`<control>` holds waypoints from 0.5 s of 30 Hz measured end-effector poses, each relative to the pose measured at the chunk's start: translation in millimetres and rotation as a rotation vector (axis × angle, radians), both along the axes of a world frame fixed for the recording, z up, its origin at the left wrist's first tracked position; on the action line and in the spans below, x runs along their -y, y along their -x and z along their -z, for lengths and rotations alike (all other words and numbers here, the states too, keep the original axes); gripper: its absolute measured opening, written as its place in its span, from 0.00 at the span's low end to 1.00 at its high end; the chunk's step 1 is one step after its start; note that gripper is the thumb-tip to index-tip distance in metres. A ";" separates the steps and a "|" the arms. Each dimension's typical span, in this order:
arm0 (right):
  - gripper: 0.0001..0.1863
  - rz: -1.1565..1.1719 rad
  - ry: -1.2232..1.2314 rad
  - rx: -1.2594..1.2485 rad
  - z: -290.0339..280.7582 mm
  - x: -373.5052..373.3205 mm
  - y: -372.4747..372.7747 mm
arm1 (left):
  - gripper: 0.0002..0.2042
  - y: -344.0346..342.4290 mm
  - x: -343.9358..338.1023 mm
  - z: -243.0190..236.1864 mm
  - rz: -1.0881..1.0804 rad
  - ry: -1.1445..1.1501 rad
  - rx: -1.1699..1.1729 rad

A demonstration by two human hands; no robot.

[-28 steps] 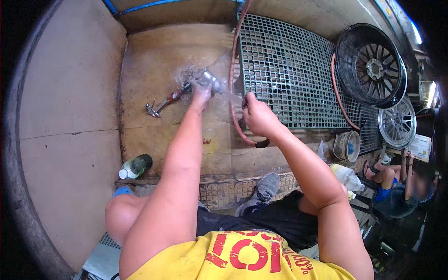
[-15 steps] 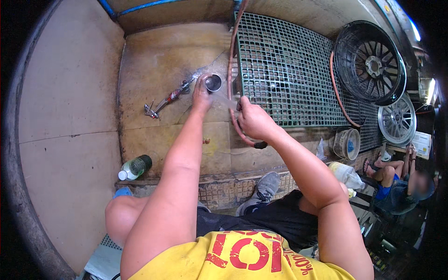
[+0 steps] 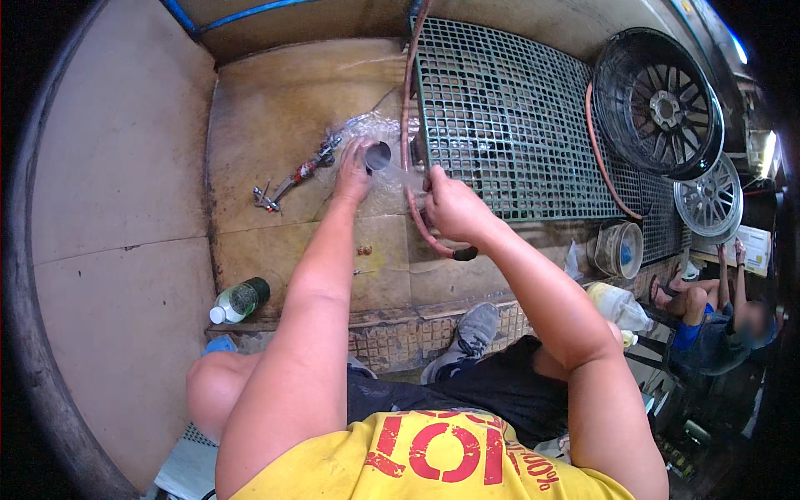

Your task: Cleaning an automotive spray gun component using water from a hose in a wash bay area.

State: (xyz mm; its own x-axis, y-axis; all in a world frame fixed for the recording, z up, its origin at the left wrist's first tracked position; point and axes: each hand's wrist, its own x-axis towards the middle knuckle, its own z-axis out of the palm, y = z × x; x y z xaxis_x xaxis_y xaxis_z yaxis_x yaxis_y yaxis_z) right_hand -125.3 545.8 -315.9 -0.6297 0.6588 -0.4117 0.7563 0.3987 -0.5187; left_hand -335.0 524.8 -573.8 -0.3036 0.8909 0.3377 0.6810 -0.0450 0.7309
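Note:
My left hand (image 3: 353,171) grips a small round metal cup (image 3: 377,157) by its side, its dark open mouth facing right. My right hand (image 3: 454,207) is closed around something mostly hidden by the fingers, just right of the cup. A pale, blurred streak of spray runs between that hand and the cup's mouth. To the left of the cup, a spray gun (image 3: 304,172) with a red part lies on the stained board (image 3: 267,108). Crumpled clear plastic or wet film (image 3: 382,125) shows behind the cup. A reddish hose (image 3: 407,92) passes between my hands.
A green grating (image 3: 508,117) stands at the right, with a black wheel rim (image 3: 664,108) and a silver rim (image 3: 708,198) beyond. Near it are a bucket (image 3: 608,250) and plastic jug (image 3: 618,307). A bottle (image 3: 240,300) lies front left. Another person (image 3: 708,346) sits far right.
My left hand and the cup have shifted slightly left and down in the picture. The streak of spray has spread wider and fainter. My right hand stays almost in place.

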 end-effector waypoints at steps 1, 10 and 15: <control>0.14 0.002 0.000 0.002 0.7 -2.3 -2.1 | 0.34 -1.2 -2.0 -0.3 0.002 0.000 0.002; 0.16 0.055 0.032 0.047 -3.3 -8.0 -0.5 | 0.31 -1.4 -3.7 -9.3 0.071 0.004 -0.043; 0.16 0.098 0.041 0.061 4.3 -5.4 -14.6 | 0.35 -30.9 -18.7 -24.8 -0.049 0.171 0.300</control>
State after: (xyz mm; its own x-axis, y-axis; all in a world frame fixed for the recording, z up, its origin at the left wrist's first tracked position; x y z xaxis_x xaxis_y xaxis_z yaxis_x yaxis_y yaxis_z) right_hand -110.7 551.2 -320.2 -0.5363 0.6979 -0.4747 0.8211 0.3011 -0.4849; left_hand -304.1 543.6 -549.0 -0.4103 0.9089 0.0743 0.4329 0.1224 0.8931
